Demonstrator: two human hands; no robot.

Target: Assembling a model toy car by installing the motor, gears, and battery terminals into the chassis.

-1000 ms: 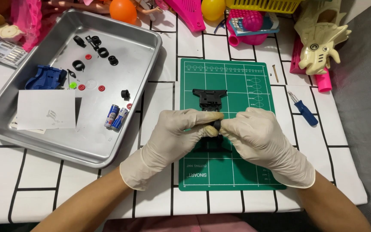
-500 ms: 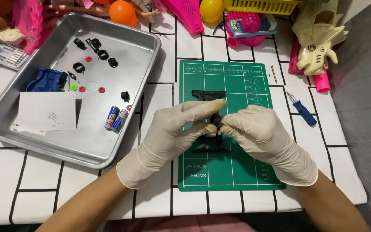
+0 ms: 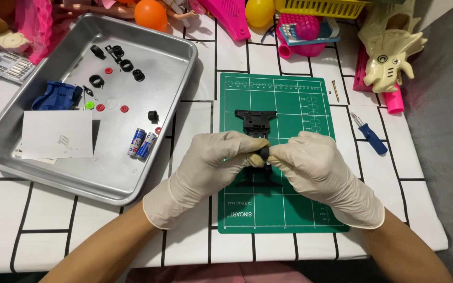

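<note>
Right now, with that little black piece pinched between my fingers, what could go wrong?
The small black part, pinched between left hand and right hand, could slip and roll off the green cutting mat. Pressing down may shift the black chassis beneath. The loose screw by the mat edge could get knocked away.

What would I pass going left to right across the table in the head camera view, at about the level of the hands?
Metal tray → two batteries → left hand → small black part pinched between both hands → right hand → blue screwdriver.
</note>
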